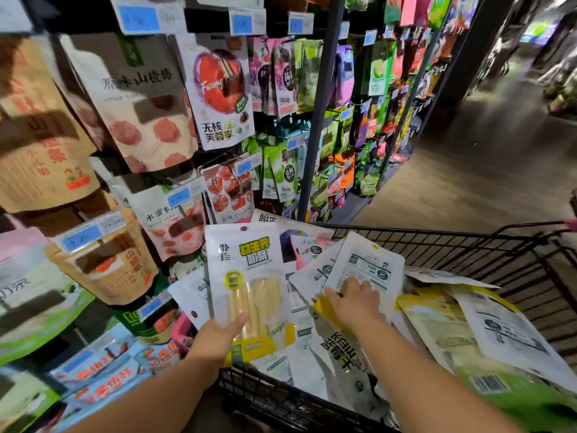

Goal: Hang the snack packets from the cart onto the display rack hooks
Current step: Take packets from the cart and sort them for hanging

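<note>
My left hand (218,337) grips the lower part of a white and yellow snack packet (249,276) with pale sticks showing through its window, held upright over the cart's left end. My right hand (356,303) pinches the bottom edge of a white packet (368,264) turned back side up, lifted off the heap. The black wire cart (468,242) holds several more loose packets, white, yellow and green. The display rack (315,120) stands to the left and behind, its hooks crowded with hanging snack bags.
Blue price tags (178,196) stick out on hook ends in front of the hanging bags. Dark upright rack posts divide the sections. An open aisle floor (487,170) runs to the right of the rack, beyond the cart. A pink cart corner (181,331) sits near my left wrist.
</note>
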